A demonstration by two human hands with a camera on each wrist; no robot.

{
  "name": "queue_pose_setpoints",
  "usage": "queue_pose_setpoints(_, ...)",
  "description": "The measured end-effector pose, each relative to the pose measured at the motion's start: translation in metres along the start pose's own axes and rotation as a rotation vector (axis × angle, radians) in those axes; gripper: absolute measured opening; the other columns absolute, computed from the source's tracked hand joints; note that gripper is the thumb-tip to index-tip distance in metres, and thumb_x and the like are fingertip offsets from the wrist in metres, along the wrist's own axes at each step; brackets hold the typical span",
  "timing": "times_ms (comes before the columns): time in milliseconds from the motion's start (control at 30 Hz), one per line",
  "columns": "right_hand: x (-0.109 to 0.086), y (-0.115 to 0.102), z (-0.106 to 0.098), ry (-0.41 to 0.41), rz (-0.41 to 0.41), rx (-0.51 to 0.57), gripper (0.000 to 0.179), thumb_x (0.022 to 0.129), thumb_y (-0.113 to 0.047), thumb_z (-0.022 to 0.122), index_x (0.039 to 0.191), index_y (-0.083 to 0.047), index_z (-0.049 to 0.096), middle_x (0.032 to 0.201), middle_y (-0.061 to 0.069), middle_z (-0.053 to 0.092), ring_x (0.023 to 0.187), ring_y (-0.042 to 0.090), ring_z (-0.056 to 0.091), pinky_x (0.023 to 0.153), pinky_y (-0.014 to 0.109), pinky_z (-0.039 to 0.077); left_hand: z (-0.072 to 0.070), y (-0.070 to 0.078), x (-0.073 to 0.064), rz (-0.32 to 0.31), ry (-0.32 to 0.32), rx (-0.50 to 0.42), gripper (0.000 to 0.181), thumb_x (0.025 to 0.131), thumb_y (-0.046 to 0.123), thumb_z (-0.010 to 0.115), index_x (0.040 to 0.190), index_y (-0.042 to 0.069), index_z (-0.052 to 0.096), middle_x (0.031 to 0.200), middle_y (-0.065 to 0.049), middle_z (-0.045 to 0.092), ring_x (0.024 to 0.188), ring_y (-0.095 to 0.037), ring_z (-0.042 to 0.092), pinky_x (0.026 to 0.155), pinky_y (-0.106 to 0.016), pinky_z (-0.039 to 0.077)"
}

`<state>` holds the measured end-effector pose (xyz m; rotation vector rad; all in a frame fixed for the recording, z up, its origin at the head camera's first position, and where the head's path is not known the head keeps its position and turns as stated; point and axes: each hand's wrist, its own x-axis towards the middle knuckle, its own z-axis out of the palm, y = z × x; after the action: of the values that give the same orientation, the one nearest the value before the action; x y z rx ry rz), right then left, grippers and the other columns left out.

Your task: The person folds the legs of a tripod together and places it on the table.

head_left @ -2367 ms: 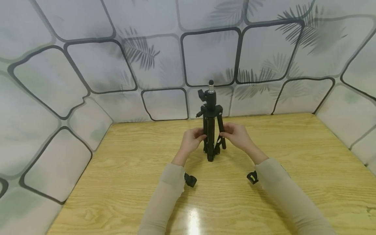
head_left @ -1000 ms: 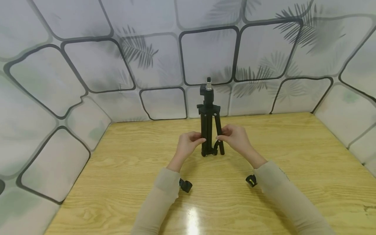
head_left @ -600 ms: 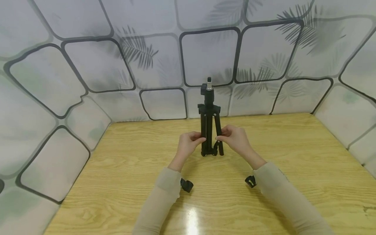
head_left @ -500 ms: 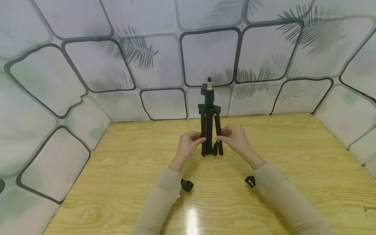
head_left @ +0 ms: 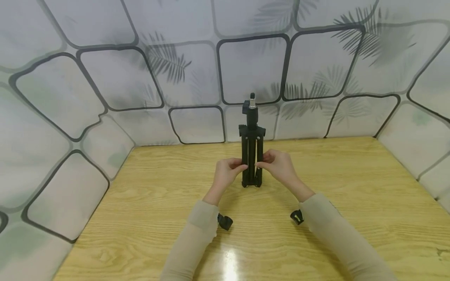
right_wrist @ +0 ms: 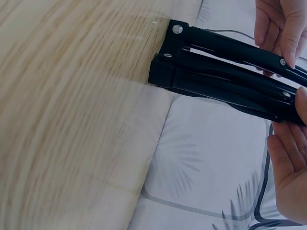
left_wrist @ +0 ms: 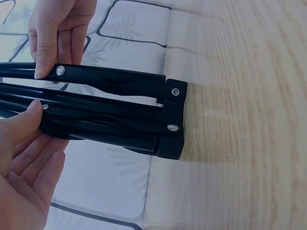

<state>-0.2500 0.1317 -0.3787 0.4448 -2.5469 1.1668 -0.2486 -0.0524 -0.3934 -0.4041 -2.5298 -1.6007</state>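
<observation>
A black tripod stand (head_left: 252,134) with a silver-and-black top stud stands upright near the back of the wooden table, its legs folded in close together. My left hand (head_left: 226,171) pinches its left leg between thumb and fingers, low down. On the other side my right hand (head_left: 279,167) pinches the right leg at about the same height. In the left wrist view the tripod's base (left_wrist: 172,120) meets the table, and thin gaps show between the legs. The right wrist view shows both hands' fingers round the legs, with rivets visible on the braces.
The wooden table (head_left: 158,218) runs up to a wall covering (head_left: 195,74) with a tile and leaf pattern, close behind the tripod. Black wrist-camera pieces (head_left: 225,222) show by the sleeves.
The right leg, splayed out earlier, has swung inward against the others, with my right hand moving left along with it. Earlier the tripod also turned a little. My left hand stays on its leg.
</observation>
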Motion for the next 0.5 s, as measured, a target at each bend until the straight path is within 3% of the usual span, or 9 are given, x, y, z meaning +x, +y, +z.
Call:
queue_pose_setpoints(300,0.0006,-0.0012,0.0011,-0.016,0.008,0.026,0.021,0.073,-0.019,0.074,0.081,-0.002,0.063,0.075,0.009,0.065,0.065,0.019,0.061,0.056,0.031,0.05,0.0002,-0.0012,0.0003,-0.001,-0.003,0.004,0.024,0.081,0.018,0.065,0.099,0.002,0.067,0.092,-0.008,0.066,0.083,-0.017,0.062,0.07,-0.027,0.05)
queue_pose_setpoints(500,0.0029,0.0029,-0.0041,-0.105,-0.025,0.037,0.028,0.075,-0.022,0.072,0.09,-0.001,0.062,0.087,0.012,0.065,0.079,0.024,0.062,0.068,0.038,0.05,-0.0003,-0.0025,0.0,-0.008,-0.006,-0.002,0.025,0.081,0.019,0.065,0.1,0.003,0.067,0.093,-0.008,0.066,0.082,-0.016,0.062,0.069,-0.027,0.05)
